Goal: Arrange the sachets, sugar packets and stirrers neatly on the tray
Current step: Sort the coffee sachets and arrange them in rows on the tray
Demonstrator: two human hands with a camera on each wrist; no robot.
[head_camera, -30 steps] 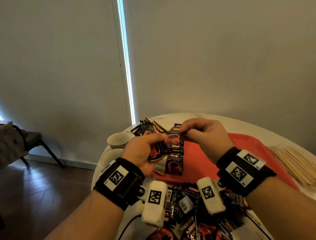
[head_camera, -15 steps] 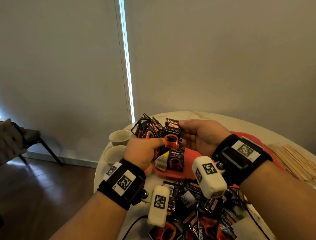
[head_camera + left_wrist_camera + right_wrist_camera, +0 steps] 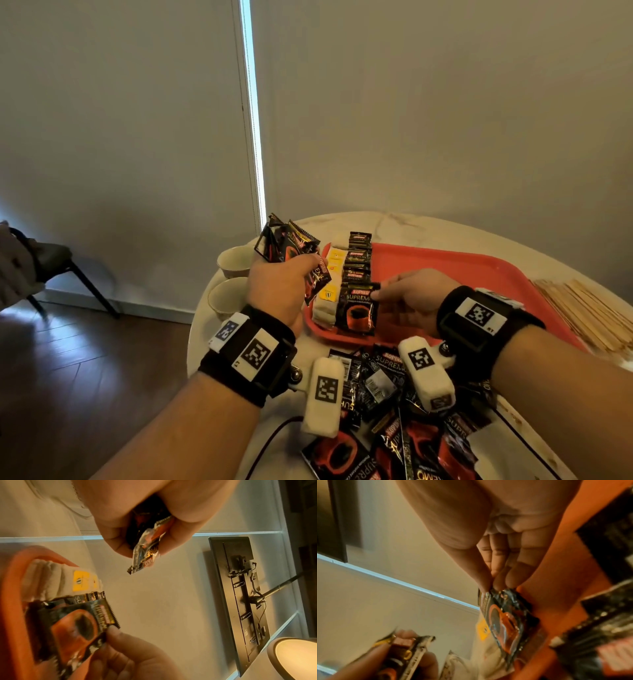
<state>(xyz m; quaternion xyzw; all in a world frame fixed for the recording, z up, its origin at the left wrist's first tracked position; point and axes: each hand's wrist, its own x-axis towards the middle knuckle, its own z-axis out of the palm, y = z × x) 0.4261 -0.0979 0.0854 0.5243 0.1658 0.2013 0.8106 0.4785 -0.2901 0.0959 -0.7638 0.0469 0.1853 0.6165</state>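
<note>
Monitor back point(image 3: 240, 601) only in left-wrist view

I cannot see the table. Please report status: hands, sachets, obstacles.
Left hand grips spare sachets. Right hand pinches one sachet at row's near end on tray. Nothing blocking.

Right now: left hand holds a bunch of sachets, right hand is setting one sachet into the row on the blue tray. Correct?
Not quite: the tray is red, as the head view shows. The rest holds: the left hand grips a bunch of sachets, and the right hand pinches one sachet at the near end of the row.
</note>
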